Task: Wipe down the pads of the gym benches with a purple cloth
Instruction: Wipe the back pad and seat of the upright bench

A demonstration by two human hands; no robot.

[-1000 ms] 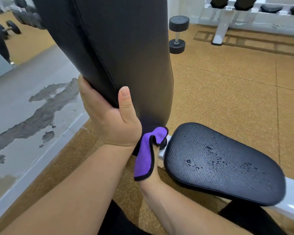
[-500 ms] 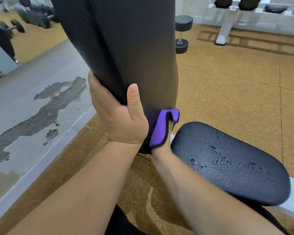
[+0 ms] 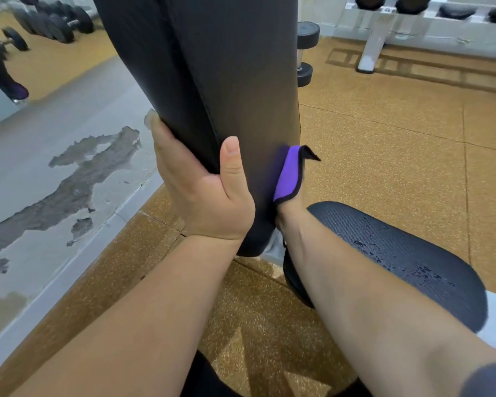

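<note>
Two bare hands are working on one raised black back pad [image 3: 212, 81] of a gym bench.

Left hand [image 3: 204, 190]: it is wrapping around the lower left edge of the back pad, thumb lying flat on the front face, fingers curling behind the edge, one fingernail showing at the upper left. The grip is closing on the pad.

Right hand [image 3: 287, 207]: it is mostly hiding behind the back pad's right edge; only the wrist and heel are showing. Whether its fingers are spread or pressed together cannot be told.

Purple cloth [image 3: 289, 173]: purple with black edging, it is sitting between the right hand and the right side of the back pad, near the pad's lower end. One black-trimmed corner is flapping outward to the right.

Seat pad [image 3: 413, 259]: black, ribbed texture, lying low and to the right of the back pad, just beside it. Water droplets are beading on its surface. The right forearm is crossing over its near end.

Floor [image 3: 384, 144]: speckled orange-tan rubber tiles; a grey strip with peeling patches is running along the left.

Dumbbell [image 3: 305, 53]: black, standing on end behind the back pad. More dumbbells are lying at the upper left; white lettering on one is too blurred to read.

White rack frame [image 3: 375, 38]: standing at the upper right.
</note>
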